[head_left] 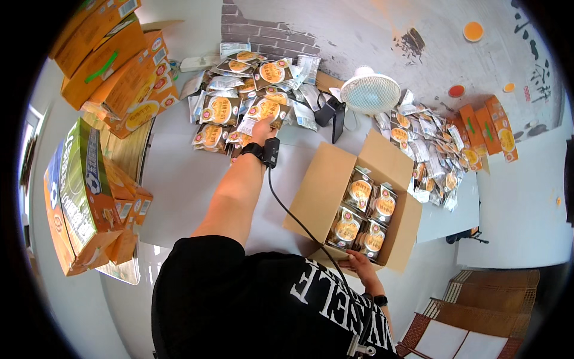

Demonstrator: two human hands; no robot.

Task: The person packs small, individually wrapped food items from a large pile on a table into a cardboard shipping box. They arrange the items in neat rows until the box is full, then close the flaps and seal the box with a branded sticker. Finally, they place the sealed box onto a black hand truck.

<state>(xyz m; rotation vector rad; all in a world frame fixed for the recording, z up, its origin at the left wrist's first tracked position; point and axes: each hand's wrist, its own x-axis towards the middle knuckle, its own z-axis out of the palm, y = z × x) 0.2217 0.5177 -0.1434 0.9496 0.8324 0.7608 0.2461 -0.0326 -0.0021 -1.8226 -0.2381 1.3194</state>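
My left hand (262, 129) reaches into a heap of packets at the back of the table. Its fingers lie over the lower edge of a brown-and-silver food packet (271, 108) printed with a yellow bowl; whether they grip it is hidden. To the right stands an open cardboard carton (389, 244), its flaps spread. Several like packets (360, 190) stand inside in upright rows, filling two columns. At the carton's near side, my right hand (362, 265) holds the edge of the near flap (329, 256).
A small white fan (370, 92) and a black device on a stand (331, 114) stand behind the carton. Another packet heap (426, 148) covers the table's right. Orange boxes (130, 89) are stacked at left. A black cable (291, 213) runs from my left wrist across the carton's flap.
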